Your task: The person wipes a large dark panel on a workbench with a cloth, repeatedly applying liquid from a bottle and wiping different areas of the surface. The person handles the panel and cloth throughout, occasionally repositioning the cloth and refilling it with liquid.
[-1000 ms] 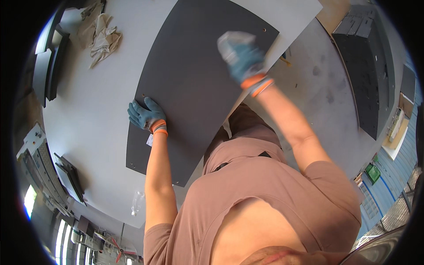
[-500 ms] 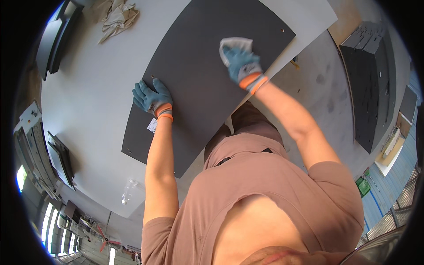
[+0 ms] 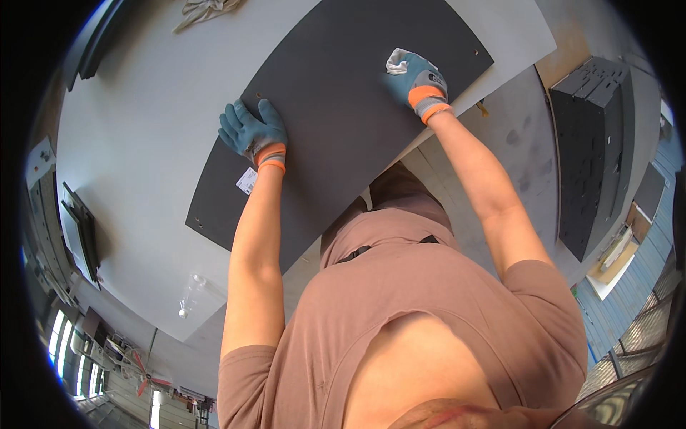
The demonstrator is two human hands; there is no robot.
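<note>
A large dark grey panel (image 3: 336, 121) with small holes near its edges lies flat on the pale tabletop (image 3: 143, 186). My left hand (image 3: 251, 129), in a blue-grey glove with an orange cuff, rests on the panel's far left edge with its fingers spread. A small white label (image 3: 246, 181) shows on the panel beside that wrist. Toward the panel's right end, my gloved right hand (image 3: 420, 77) presses a crumpled white cloth (image 3: 398, 60) against the surface. Part of the cloth is hidden under the fingers.
Stacked dark panels stand at the left (image 3: 82, 229) and far left (image 3: 103, 39). A clear plastic bottle (image 3: 191, 294) lies near the table's left corner. Beige cloth (image 3: 204, 10) is bunched at the far edge. A tall stack of dark boards (image 3: 586, 157) stands to the right.
My right hand has moved to the right and slightly farther away with the cloth, which is now more bunched. The left hand stays on the panel's edge. The whole view has shifted a little.
</note>
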